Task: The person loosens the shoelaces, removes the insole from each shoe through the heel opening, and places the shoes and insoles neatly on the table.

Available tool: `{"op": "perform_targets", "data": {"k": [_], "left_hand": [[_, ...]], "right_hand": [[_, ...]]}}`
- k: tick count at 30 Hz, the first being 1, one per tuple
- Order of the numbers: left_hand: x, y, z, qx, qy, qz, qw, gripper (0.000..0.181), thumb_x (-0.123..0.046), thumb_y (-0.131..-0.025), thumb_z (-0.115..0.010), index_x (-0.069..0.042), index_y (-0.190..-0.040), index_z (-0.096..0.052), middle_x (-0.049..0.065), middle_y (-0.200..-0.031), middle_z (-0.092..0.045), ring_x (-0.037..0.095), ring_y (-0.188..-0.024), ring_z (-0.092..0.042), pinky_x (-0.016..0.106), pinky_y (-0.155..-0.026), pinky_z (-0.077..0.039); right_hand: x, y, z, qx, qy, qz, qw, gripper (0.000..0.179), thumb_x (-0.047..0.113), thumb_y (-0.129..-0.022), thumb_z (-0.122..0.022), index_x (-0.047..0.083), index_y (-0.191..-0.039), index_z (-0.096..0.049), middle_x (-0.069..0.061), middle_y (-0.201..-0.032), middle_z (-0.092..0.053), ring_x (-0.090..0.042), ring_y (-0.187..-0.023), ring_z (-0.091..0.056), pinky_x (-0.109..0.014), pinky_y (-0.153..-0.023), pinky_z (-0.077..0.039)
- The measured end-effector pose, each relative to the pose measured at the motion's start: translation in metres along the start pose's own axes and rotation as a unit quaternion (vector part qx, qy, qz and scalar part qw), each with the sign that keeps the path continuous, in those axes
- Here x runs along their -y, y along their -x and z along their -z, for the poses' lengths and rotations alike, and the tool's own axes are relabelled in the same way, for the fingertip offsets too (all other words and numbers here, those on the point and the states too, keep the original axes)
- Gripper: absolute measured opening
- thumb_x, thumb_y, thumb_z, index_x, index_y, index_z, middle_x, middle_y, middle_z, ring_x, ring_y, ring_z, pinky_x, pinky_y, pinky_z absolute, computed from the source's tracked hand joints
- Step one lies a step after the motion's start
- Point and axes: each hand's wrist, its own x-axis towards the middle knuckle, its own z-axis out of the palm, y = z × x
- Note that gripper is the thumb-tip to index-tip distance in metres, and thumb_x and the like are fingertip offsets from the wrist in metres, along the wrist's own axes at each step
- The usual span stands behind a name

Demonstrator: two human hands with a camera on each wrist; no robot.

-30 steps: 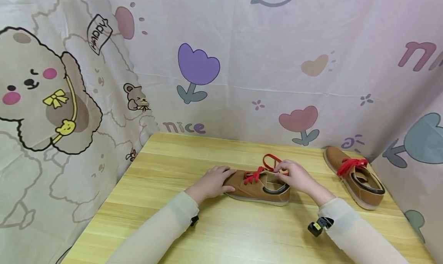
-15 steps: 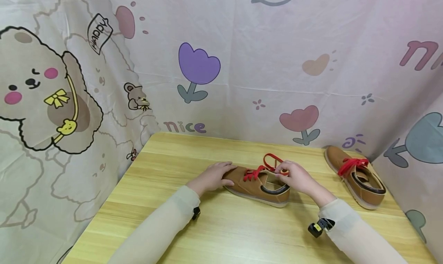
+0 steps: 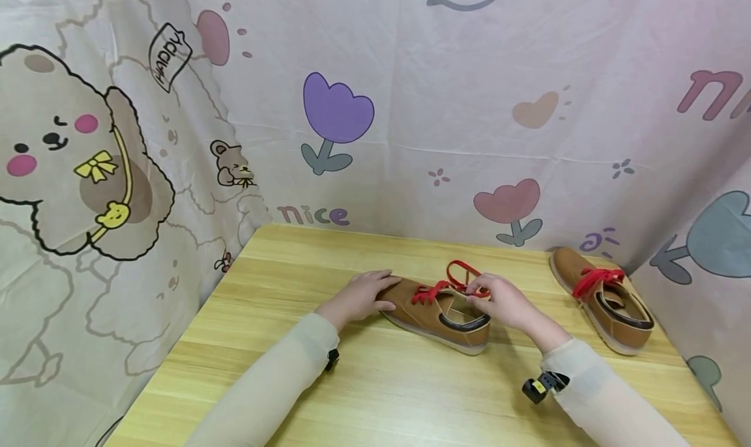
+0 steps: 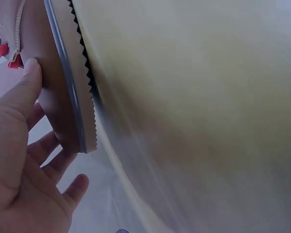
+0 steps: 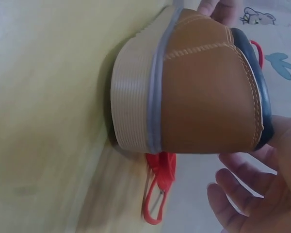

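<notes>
A brown leather shoe with a pale sole stands on the wooden table, toe to the left and turned slightly away. Red laces cross its front. My left hand grips the toe, with the thumb on the upper and the fingers round the front, as the left wrist view shows. My right hand pinches the collar near the heel, the thumb reaching into the opening. Behind the shoe a loose red lace loop lies on the table; in the right wrist view the heel faces the camera.
A matching brown shoe with tied red laces stands at the table's right side. The wooden table ends against a printed cloth backdrop at the back and both sides.
The shoe has turned on the table: its heel has swung a little towards me and its toe slightly away. My left hand has moved with the toe; the right hand has hardly moved.
</notes>
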Motion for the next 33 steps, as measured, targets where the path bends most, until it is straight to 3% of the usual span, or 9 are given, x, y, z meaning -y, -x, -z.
{"op": "perform_targets", "data": {"k": [7,11,15,18,25,33], "left_hand": [[-0.003,0.012,-0.002,-0.02,-0.01,0.034,0.9992,0.064,-0.055,-0.102,-0.047,-0.02,-0.156,-0.039,0.013,-0.16,-0.033,0.035,-0.146,-0.032,0.054,-0.117,-0.024],[-0.011,0.019,-0.001,-0.031,-0.031,0.088,0.9952,0.066,-0.058,-0.102,-0.042,-0.018,-0.156,-0.039,0.016,-0.159,-0.033,0.037,-0.144,-0.033,0.056,-0.115,-0.027],[-0.021,0.022,-0.001,-0.037,-0.056,0.151,0.9862,0.068,-0.059,-0.102,-0.04,-0.017,-0.155,-0.04,0.014,-0.157,-0.038,0.036,-0.142,-0.037,0.055,-0.112,-0.032],[-0.025,0.021,-0.003,-0.041,-0.065,0.175,0.9816,0.067,-0.059,-0.102,-0.041,-0.017,-0.155,-0.041,0.011,-0.154,-0.044,0.034,-0.141,-0.039,0.054,-0.111,-0.034],[-0.032,0.017,-0.007,-0.044,-0.06,0.186,0.9798,0.066,-0.056,-0.103,-0.042,-0.013,-0.153,-0.043,0.008,-0.147,-0.052,0.033,-0.138,-0.042,0.052,-0.11,-0.035],[-0.026,0.004,-0.01,-0.042,-0.038,0.171,0.9836,0.066,-0.055,-0.104,-0.039,-0.013,-0.155,-0.038,0.008,-0.152,-0.047,0.033,-0.139,-0.041,0.053,-0.111,-0.034]], "right_hand": [[-0.001,-0.004,0.005,-0.004,-0.003,-0.007,1.0,0.004,0.017,-0.093,-0.073,0.013,-0.093,-0.073,-0.005,-0.101,-0.068,-0.033,-0.1,-0.061,-0.047,-0.084,-0.05],[-0.001,-0.006,0.005,0.004,-0.007,0.001,1.0,0.004,0.017,-0.093,-0.073,0.013,-0.093,-0.073,-0.003,-0.1,-0.067,-0.032,-0.099,-0.061,-0.047,-0.083,-0.051],[-0.003,-0.007,0.004,0.015,-0.003,0.013,0.9998,0.005,0.017,-0.092,-0.073,0.013,-0.09,-0.074,-0.002,-0.096,-0.067,-0.027,-0.094,-0.062,-0.049,-0.081,-0.052],[-0.004,-0.006,0.003,0.021,-0.002,0.025,0.9995,0.005,0.015,-0.093,-0.073,0.012,-0.088,-0.074,-0.001,-0.095,-0.066,-0.024,-0.091,-0.063,-0.049,-0.08,-0.052],[-0.005,-0.005,0.001,0.024,0.003,0.034,0.9991,0.005,0.015,-0.093,-0.073,0.012,-0.089,-0.075,0.0,-0.094,-0.068,-0.022,-0.091,-0.063,-0.047,-0.08,-0.054],[-0.003,-0.002,-0.002,0.022,0.005,0.027,0.9994,0.006,0.016,-0.092,-0.073,0.014,-0.087,-0.074,0.0,-0.096,-0.069,-0.023,-0.093,-0.064,-0.047,-0.085,-0.053]]}}
